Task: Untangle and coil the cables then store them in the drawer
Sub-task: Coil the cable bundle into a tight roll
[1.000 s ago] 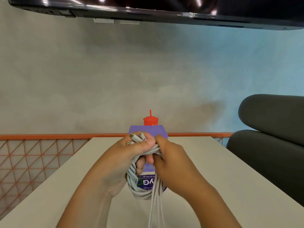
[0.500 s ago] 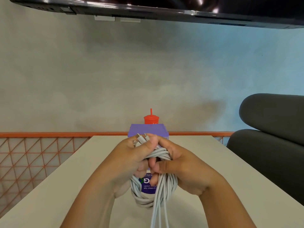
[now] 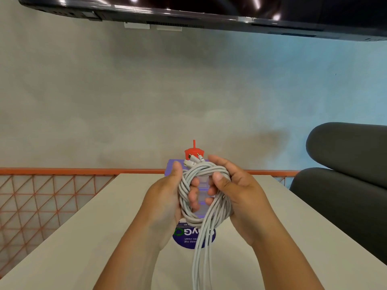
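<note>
Cable coil [image 3: 201,170] opened wider | left hand [image 3: 167,197], right hand [image 3: 236,197] grip it | tails [image 3: 199,266] cropped below

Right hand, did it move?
Yes. The right hand slid rightward, away from the purple box's middle, stretching the cable coil open.

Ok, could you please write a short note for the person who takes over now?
The left hand grips the left side of the grey cables, fingers through the coil.
The right hand grips the right side, thumb on top.
Coil held above the table, plugs sticking out on top.
Done: most is coiled.
Left: wind in the hanging strands, then store; no drawer in view.
</note>
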`<state>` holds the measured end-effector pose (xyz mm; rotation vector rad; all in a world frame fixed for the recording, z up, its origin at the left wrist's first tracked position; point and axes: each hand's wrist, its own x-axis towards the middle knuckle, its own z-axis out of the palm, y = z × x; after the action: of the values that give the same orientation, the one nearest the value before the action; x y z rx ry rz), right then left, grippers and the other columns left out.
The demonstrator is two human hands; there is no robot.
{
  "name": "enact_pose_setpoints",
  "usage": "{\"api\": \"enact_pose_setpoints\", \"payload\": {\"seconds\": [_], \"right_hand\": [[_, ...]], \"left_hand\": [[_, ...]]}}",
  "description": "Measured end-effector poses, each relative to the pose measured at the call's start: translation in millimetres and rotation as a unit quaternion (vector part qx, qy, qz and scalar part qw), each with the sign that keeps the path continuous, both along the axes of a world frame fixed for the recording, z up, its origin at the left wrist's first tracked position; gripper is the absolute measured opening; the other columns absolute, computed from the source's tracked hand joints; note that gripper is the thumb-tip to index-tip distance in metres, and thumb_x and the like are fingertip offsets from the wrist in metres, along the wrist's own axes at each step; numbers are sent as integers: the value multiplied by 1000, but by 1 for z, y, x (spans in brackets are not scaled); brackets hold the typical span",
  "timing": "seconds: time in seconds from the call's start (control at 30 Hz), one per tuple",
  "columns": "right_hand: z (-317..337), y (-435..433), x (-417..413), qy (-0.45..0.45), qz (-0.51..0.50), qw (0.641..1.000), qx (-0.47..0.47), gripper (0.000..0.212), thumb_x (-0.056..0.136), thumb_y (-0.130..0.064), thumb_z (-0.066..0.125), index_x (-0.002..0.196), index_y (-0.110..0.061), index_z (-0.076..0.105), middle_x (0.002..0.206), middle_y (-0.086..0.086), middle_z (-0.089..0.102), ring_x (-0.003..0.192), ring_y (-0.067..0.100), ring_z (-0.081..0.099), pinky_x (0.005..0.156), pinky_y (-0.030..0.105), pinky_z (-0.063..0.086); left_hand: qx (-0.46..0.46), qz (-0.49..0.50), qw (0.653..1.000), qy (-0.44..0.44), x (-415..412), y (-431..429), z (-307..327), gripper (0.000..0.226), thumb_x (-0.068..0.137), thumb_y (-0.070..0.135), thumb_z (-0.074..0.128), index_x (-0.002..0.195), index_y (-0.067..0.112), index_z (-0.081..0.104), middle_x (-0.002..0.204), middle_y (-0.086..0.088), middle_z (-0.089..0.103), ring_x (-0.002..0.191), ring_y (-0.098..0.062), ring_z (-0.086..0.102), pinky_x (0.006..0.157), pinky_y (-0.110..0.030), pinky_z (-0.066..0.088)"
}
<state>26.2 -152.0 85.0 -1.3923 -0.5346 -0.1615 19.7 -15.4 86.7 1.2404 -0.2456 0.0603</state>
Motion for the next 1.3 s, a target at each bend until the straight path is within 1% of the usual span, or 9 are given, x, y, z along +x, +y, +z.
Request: {"api": "enact_pose_setpoints", "payload": {"seconds": [0.4,0.57,0.7,0.8,0.9,0.97,1.07,1.17,1.3], "right_hand": [[6,-5,-14,-31,26,998,-44,39,93,-18,49,129,-34,49,67,-4,61,59,7,56,63,21,49],[-1,-3,-6,98,283,945,136,75,68,-16,72,137,-18,44,56,10,48,41,16,48,51,31,51],[-7,-9,3,86,429,882,176,59,92,-16,47,146,-19,23,72,13,54,56,16,59,62,33,52],[-1,-9,1,113,380,899,187,58,89,-17,54,143,-18,33,69,12,56,52,15,56,58,31,51],[3,-6,-1,12,-60,998,-13,29,89,-16,55,113,-31,59,75,-1,61,56,5,55,58,14,48],[2,-1,-3,-193,-288,916,-202,27,93,-23,48,111,-38,58,102,-9,57,82,-1,55,70,4,40],[2,6,-5,-303,-300,808,-406,51,87,-16,40,138,-22,44,126,-2,51,107,12,51,81,18,41],[1,9,-7,-227,-284,790,-494,72,91,-16,43,148,-26,1,130,-3,41,118,18,40,88,24,37],[-8,13,-5,-183,-330,809,-450,32,86,-15,45,115,-24,39,80,-7,53,81,18,51,60,18,37]], "left_hand": [[80,-83,993,-31,-12,13,6,37,85,34,41,69,7,59,43,-4,35,36,-16,34,43,-26,41],[73,-124,990,-3,-16,17,9,38,83,22,39,56,7,61,38,-4,31,33,-16,28,42,-22,36],[89,-173,981,-18,-28,8,16,24,71,24,52,55,9,62,35,-2,30,32,-13,25,41,-21,32],[60,-118,991,-1,-23,-1,13,37,88,26,44,59,8,60,37,-1,29,32,-12,24,42,-22,29],[-18,-18,999,28,-12,-13,7,45,96,26,34,66,4,59,37,0,30,31,-13,25,42,-20,29],[-45,7,998,43,-8,-18,4,44,98,26,33,70,3,59,36,0,32,30,-13,28,40,-19,30],[-48,-3,997,61,-9,-14,6,42,96,21,34,69,2,59,37,-1,37,30,-13,32,41,-20,33],[35,-9,998,56,-13,-11,6,41,92,12,35,61,1,59,41,-7,46,34,-16,40,41,-20,39],[207,56,977,3,-17,-21,4,36,88,5,34,57,7,51,36,-2,39,35,-18,32,51,-30,30]]}}
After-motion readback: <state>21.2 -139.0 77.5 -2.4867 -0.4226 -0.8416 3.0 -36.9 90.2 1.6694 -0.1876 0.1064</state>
